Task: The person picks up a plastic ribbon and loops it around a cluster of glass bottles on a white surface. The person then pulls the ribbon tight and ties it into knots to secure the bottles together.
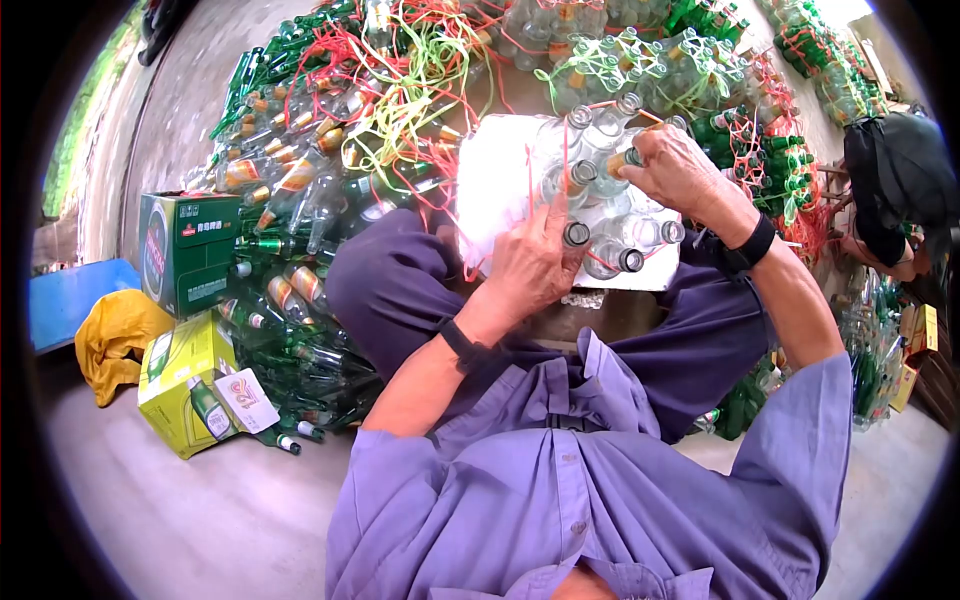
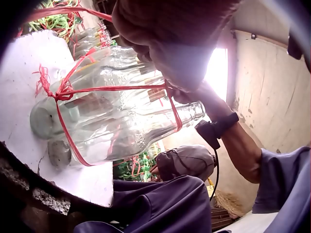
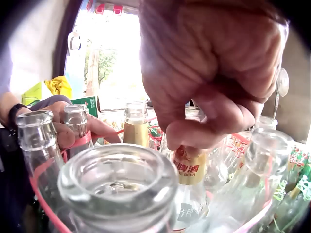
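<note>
Clear glass bottles [image 1: 650,230] stand grouped on a white-topped stand [image 1: 495,190] between the person's knees. Red plastic strap [image 2: 112,89] loops round the group, with a knot at one side low on the bottles. My left hand [image 1: 535,260] is at the near-left necks, its fingers on the strap; a bottle neck [image 3: 76,124] stands between its fingers in the right wrist view. Across the group, my right hand [image 1: 685,175] pinches the neck of a glass bottle with a gold neck label [image 3: 189,167]. Its curled fingers hide that bottle's mouth.
Loose green and clear bottles [image 1: 300,345] lie heaped at the left. Green and red straps [image 1: 420,90] tangle beyond the stand. Strapped bundles [image 1: 690,70] stand at the back right. A green carton [image 1: 190,250], a yellow-green carton [image 1: 185,385] and a yellow cloth [image 1: 120,335] are far left.
</note>
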Action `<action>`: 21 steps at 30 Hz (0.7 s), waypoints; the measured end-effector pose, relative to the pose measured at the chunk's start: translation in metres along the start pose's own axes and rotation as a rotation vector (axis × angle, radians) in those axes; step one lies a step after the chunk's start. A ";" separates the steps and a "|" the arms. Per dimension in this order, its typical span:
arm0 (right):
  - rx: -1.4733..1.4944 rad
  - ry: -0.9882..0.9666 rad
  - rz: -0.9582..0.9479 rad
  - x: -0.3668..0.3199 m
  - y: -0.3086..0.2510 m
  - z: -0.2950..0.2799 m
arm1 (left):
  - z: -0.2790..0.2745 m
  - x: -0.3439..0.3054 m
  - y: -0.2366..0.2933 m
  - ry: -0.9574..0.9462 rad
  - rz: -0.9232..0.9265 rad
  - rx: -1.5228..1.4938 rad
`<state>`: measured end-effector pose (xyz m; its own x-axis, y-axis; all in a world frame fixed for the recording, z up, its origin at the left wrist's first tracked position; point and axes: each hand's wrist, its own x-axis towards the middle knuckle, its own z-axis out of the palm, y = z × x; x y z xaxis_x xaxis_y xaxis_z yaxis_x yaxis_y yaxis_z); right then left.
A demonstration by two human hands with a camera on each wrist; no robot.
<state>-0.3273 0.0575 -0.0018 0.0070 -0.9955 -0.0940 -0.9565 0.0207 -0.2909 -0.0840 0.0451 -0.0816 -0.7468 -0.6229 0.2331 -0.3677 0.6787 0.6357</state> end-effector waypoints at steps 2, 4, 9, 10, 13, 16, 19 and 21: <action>0.013 0.030 -0.015 0.001 -0.001 0.004 | -0.001 0.000 0.001 0.002 0.003 -0.004; 0.032 0.037 0.010 0.001 0.000 0.008 | -0.001 0.002 0.002 0.010 0.006 -0.007; 0.080 0.033 0.061 -0.002 -0.001 0.010 | -0.001 0.002 0.000 0.015 0.012 -0.017; 0.091 0.028 0.062 -0.004 0.000 0.012 | 0.000 0.001 0.000 0.018 0.013 -0.016; 0.181 -0.006 0.115 -0.004 -0.003 0.006 | 0.003 -0.001 -0.004 0.053 0.035 -0.018; 0.197 -0.029 0.137 -0.009 -0.005 0.003 | 0.002 -0.001 -0.003 0.046 0.018 -0.007; -0.038 0.058 0.029 -0.013 -0.016 -0.006 | -0.001 -0.001 -0.002 0.071 0.018 -0.042; -0.049 0.057 0.021 -0.010 -0.018 -0.009 | 0.000 -0.002 -0.003 0.071 0.012 -0.027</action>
<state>-0.3129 0.0662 0.0126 -0.0281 -0.9986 -0.0451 -0.9694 0.0383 -0.2425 -0.0819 0.0446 -0.0838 -0.7096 -0.6411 0.2922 -0.3426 0.6764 0.6520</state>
